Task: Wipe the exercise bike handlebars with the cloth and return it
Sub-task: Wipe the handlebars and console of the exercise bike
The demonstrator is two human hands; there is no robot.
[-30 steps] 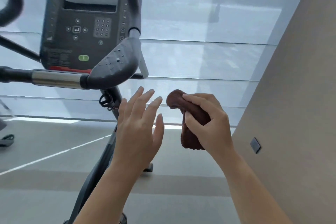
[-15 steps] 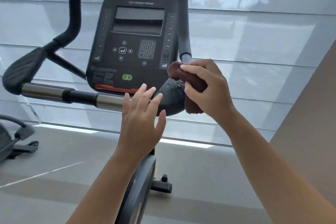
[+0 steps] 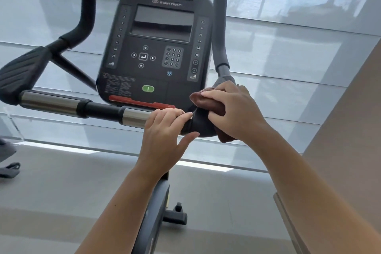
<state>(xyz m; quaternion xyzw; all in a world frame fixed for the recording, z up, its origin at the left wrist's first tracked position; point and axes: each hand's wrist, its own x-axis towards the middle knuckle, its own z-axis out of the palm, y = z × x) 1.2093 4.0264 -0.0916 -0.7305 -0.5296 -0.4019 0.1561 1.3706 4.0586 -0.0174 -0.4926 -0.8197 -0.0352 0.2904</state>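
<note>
The exercise bike's black handlebar runs left to right in front of me, with chrome sections and padded rests at both ends. My right hand is shut on a dark brown cloth and presses it onto the right padded rest. My left hand lies over the bar just left of that rest, fingers curled on top and thumb spread below. The right upright grip rises behind my right hand.
The console with screen and keypad stands behind the bar. The left upright grip and left padded rest are at the left. A beige wall is close on the right. Blinds cover the window behind.
Both hands rose from below the handlebar onto it. The right hand brought the cloth onto the right rest, and the left hand came down on the bar beside it.
</note>
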